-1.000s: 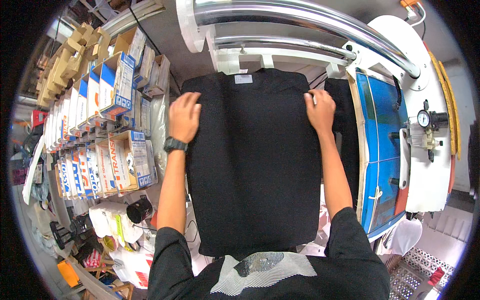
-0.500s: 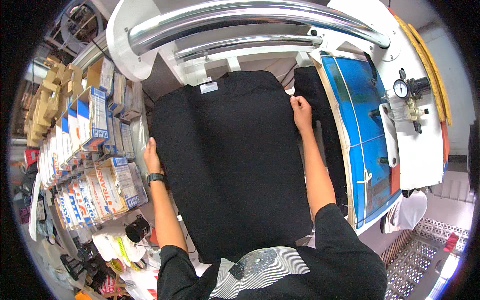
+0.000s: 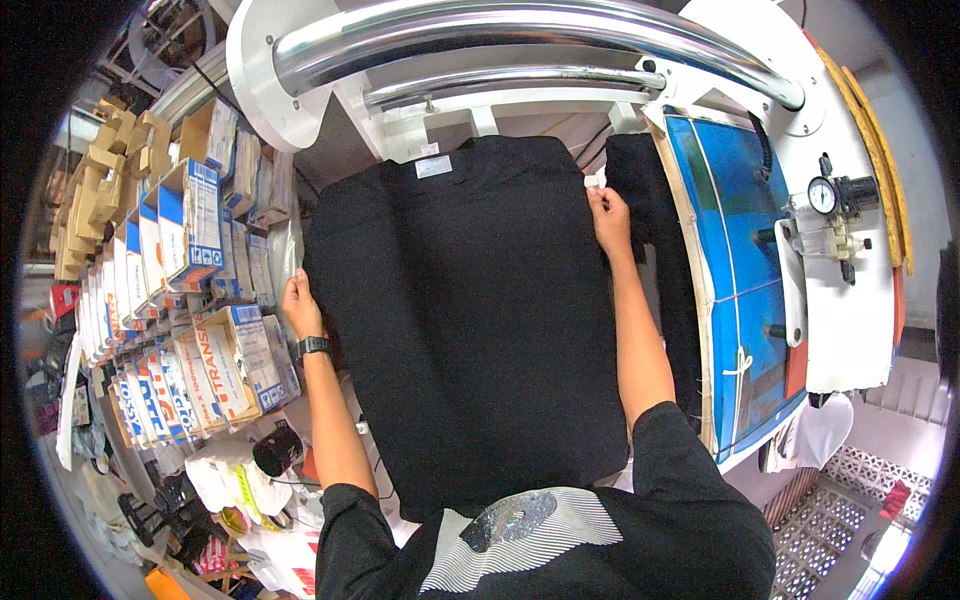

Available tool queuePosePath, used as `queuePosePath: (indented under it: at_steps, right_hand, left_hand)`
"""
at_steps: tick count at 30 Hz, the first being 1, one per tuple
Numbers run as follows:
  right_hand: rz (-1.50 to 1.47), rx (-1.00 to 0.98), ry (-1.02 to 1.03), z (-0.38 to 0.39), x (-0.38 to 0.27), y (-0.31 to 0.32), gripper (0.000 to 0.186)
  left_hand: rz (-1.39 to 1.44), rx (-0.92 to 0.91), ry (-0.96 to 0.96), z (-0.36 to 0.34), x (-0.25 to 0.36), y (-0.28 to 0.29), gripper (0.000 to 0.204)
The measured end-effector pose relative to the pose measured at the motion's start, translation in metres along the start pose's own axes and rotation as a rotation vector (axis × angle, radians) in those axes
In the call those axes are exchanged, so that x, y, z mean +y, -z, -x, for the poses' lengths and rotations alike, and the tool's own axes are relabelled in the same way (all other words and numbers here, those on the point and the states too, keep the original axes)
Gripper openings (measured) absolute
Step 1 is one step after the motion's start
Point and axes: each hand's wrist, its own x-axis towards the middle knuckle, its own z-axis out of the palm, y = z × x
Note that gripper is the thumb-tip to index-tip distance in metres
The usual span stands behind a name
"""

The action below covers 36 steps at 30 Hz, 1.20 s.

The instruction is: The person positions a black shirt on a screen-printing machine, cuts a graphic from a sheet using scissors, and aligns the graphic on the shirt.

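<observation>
A big black shirt (image 3: 480, 320) lies flat and spread out on the bed of a white press machine (image 3: 300, 90), right in front of the person. A small white tag (image 3: 433, 166) shows near the shirt's top edge. The left hand (image 3: 298, 308) rests on the shirt's left edge, about halfway down, with its fingers curled over the cloth. A black watch (image 3: 313, 346) sits on that wrist. The right hand (image 3: 608, 218) is up at the shirt's top right corner, and its fingers pinch the edge of the cloth there. 2 shiny metal bars (image 3: 520, 30) curve over the top of the machine. A blue panel (image 3: 730, 250) stands just to the right of the shirt. Rows of blue and white boxes (image 3: 190, 220) fill the shelves on the left.
</observation>
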Motion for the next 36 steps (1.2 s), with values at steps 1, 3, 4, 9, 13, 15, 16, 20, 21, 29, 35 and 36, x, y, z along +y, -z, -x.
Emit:
queuePosePath:
  at_steps: [1,3,4,9,13,15,16,20,21,29,35,36]
  right_hand:
    - [0.001,0.003,-0.01,0.001,-0.004,-0.002,0.032]
    - [0.007,-0.041,-0.059,-0.003,0.003,0.004,0.026]
    - [0.01,-0.041,-0.037,-0.003,0.001,0.006,0.025]
    - [-0.129,-0.164,-0.139,-0.012,0.013,0.014,0.033]
    - [0.028,-0.168,-0.07,-0.021,0.019,0.011,0.034]
    - [-0.067,-0.11,-0.057,-0.018,0.007,0.003,0.037]
    - [-0.114,-0.079,-0.053,-0.015,0.002,-0.001,0.04]
    - [-0.082,-0.046,-0.026,-0.016,0.007,0.005,0.039]
    - [-0.036,-0.023,-0.019,-0.017,0.008,0.006,0.039]
    - [0.096,0.029,0.0,-0.015,0.014,-0.002,0.038]
    - [-0.013,0.043,-0.045,-0.015,0.004,0.0,0.038]
    - [0.028,0.006,-0.016,-0.016,0.009,0.002,0.039]
  left_hand:
    - [0.024,0.009,0.018,0.002,0.001,0.0,0.036]
    - [0.066,0.04,0.05,0.004,0.009,0.004,0.035]
    - [0.038,0.089,0.104,0.004,0.01,0.005,0.029]
    - [-0.058,-0.057,0.198,-0.005,0.04,-0.002,0.052]
    - [0.026,-0.022,0.09,-0.001,0.035,-0.003,0.038]
    - [0.073,0.054,0.052,0.0,0.031,0.001,0.038]
    - [0.052,0.071,0.033,0.001,0.029,0.003,0.038]
    - [-0.008,0.077,-0.007,-0.003,0.034,-0.004,0.038]
    - [-0.049,0.108,-0.047,-0.002,0.037,-0.007,0.037]
    - [-0.175,0.106,-0.117,0.0,0.018,-0.015,0.04]
    - [-0.225,0.092,-0.107,-0.01,0.009,-0.003,0.041]
    - [-0.247,0.072,-0.099,-0.01,0.012,-0.006,0.041]
